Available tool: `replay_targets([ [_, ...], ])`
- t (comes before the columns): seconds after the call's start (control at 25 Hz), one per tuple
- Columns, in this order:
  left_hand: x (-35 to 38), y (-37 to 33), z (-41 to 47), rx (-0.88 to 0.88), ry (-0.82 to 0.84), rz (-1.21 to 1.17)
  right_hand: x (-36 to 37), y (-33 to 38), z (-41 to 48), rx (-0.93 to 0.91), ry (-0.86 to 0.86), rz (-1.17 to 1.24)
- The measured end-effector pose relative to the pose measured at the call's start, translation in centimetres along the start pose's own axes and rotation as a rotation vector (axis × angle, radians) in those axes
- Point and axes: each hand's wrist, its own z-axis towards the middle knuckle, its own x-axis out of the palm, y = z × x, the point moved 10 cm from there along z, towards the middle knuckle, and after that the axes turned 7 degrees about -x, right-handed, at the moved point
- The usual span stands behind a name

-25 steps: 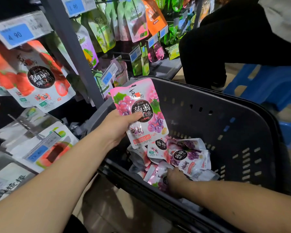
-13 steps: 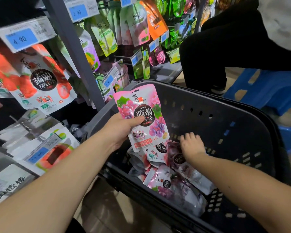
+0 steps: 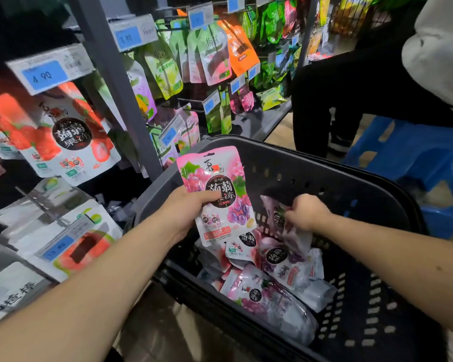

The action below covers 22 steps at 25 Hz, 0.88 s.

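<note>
My left hand (image 3: 186, 209) grips a pink grape jelly pouch (image 3: 219, 190) upright over the near left corner of a dark plastic basket (image 3: 351, 194). My right hand (image 3: 305, 211) pinches a second pink pouch (image 3: 285, 223) and holds it lifted above the pile, blurred by motion. Several more pink pouches (image 3: 277, 283) lie in a heap on the basket's floor, on its left side.
A shelf rack with a grey upright post (image 3: 115, 82) stands at left, hung with strawberry pouches (image 3: 63, 137), green and orange snack bags (image 3: 209, 56) and blue price tags (image 3: 45, 74). A person in dark trousers (image 3: 345, 90) sits on a blue stool (image 3: 413, 158) behind the basket.
My right hand went from deep in the pile to its far side, then took hold of a pouch and lifted it. My left hand kept its pouch almost still.
</note>
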Motion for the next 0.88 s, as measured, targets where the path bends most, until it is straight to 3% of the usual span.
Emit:
replay_targets([
  [0.24, -1.5, 0.1, -0.4, -0.002, -0.117, -0.043, -2.6, 1.0, -2.8, 0.085, -0.040, 1.155],
  [0.36, -1.5, 0.0, -0.8, 0.006, -0.138, -0.114, -3.0, 3.8, -4.9, 0.044, 0.051, 1.448],
  [0.56, -1.2, -0.6, -1.5, 0.050, -0.169, -0.137, -4.2, 7.0, -6.9, -0.013, 0.088, 1.625],
  [0.72, -0.3, 0.1, -2.0, 0.035, -0.170, -0.116, -4.0, 8.7, -6.9, -0.049, 0.114, 1.576],
  [0.88, 1.8, -0.4, -3.0, -0.033, 0.006, -0.350, -2.1, 9.8, -7.0, -0.043, 0.155, 1.446],
])
